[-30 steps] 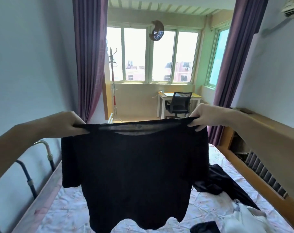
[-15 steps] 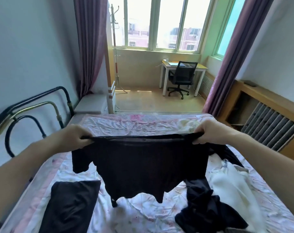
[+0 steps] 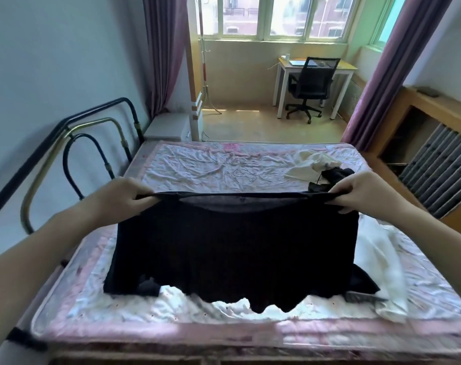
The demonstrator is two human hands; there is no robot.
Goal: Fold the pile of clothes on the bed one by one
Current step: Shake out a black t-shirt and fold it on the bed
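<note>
I hold a black T-shirt stretched out by its shoulders above the bed. My left hand grips the left shoulder and my right hand grips the right one. The shirt hangs down with its hem low over the pink and white sheet near the front edge. It hides the clothes lying behind it. A white garment lies on the bed under my right arm, and a dark garment and a cream one lie further back on the right.
A metal bed rail runs along the left wall. A wooden radiator cover stands to the right of the bed. Beyond the bed are a desk, a black office chair and purple curtains.
My view has tilted down from the window to the bed. Both hands have lowered the black T-shirt from chest height down over the mattress, still holding its shoulders.
</note>
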